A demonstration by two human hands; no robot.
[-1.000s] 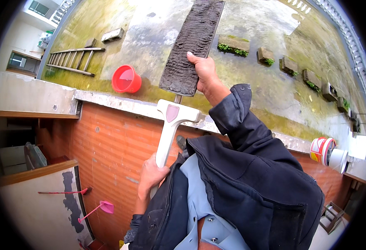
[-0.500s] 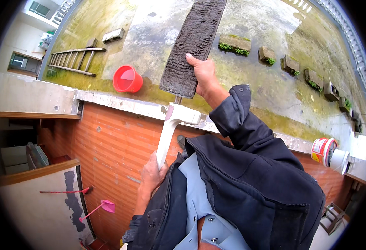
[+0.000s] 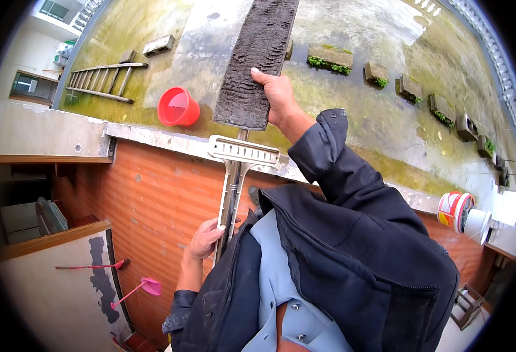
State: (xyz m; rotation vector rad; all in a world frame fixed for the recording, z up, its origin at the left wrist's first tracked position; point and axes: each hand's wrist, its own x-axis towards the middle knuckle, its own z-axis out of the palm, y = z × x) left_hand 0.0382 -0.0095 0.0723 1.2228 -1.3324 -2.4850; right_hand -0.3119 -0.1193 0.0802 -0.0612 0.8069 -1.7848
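A long flat mop with a dark grey, wet-looking ribbed pad (image 3: 251, 58) extends away from me, its far end cut off by the top of the view. My right hand (image 3: 280, 100) grips the pad's right edge, thumb lying on top. From the pad's near end runs a metal pole (image 3: 231, 190). Around the pole sits a white T-shaped plastic scraper (image 3: 251, 154), its slotted, hollow side facing up. My left hand (image 3: 205, 239) is closed around the scraper's lower stem and the pole, close to my jacket. The pole's lower end is hidden by the jacket.
A red bucket (image 3: 178, 107) with liquid stands beyond the low ledge (image 3: 152, 135), on wet mossy concrete. A wooden ladder (image 3: 102, 82) lies at the far left. Several blocks with plants (image 3: 329, 58) line the right. White buckets (image 3: 478, 226) stand right; a pink dustpan (image 3: 150, 286) is at lower left.
The white scraper has turned over, from its smooth side to its slotted side. The mop has shifted a little left and away with my right hand; my left hand has moved slightly left.
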